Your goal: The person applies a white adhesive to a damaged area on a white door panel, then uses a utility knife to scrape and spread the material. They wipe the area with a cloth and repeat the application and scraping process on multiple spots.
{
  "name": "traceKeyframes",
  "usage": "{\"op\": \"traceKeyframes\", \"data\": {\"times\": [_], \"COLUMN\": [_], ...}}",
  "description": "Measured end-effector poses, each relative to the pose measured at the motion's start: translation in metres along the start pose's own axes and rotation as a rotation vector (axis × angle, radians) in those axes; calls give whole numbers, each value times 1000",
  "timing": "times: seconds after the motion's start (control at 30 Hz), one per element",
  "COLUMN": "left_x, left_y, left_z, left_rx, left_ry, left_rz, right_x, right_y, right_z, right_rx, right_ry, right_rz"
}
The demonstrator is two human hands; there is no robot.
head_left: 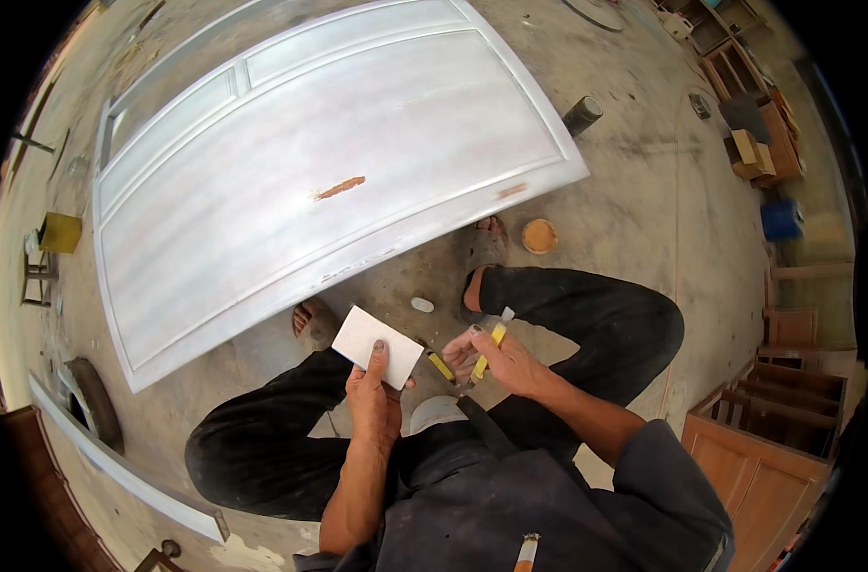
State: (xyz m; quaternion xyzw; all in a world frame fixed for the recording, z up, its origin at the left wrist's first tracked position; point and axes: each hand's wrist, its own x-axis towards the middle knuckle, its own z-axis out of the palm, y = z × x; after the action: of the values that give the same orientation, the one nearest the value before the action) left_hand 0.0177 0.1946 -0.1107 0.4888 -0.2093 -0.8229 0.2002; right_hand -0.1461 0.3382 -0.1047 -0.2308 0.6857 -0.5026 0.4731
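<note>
My left hand (375, 386) grips a white rectangular pad (382, 341), with the thumb on top and the fingers beneath. In my right hand (506, 364) is a yellow utility knife (487, 358), its pale tip pointing up and away from me. A second yellow-and-black tool (440, 368), seemingly another knife, shows between the hands near the right fingers; what supports it is unclear. Beyond my hands lies a large white-painted panel (291, 143), with a brown patch (341, 187) in its middle and a fainter patch (512, 191) near its right corner.
An open tub of tan paste (540, 236) stands by my right foot. A small white oval object (422, 304) lies between my feet. A dark cylinder (583, 114) touches the panel's right side. At left are a tyre (93, 405) and a long pale strip (134, 469); wooden cabinets (763, 429) stand right.
</note>
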Motion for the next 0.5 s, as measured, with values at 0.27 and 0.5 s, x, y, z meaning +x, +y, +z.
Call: {"op": "traceKeyframes", "data": {"times": [0.27, 0.5], "left_x": [7, 9], "left_y": [0, -1], "left_z": [-11, -12], "left_rx": [-148, -147], "left_ry": [86, 77], "left_rz": [-97, -82], "right_x": [-29, -41], "right_y": [-40, -25], "right_z": [-4, 2], "right_rx": [-215, 57], "right_ry": [43, -273], "right_rz": [-458, -199]}}
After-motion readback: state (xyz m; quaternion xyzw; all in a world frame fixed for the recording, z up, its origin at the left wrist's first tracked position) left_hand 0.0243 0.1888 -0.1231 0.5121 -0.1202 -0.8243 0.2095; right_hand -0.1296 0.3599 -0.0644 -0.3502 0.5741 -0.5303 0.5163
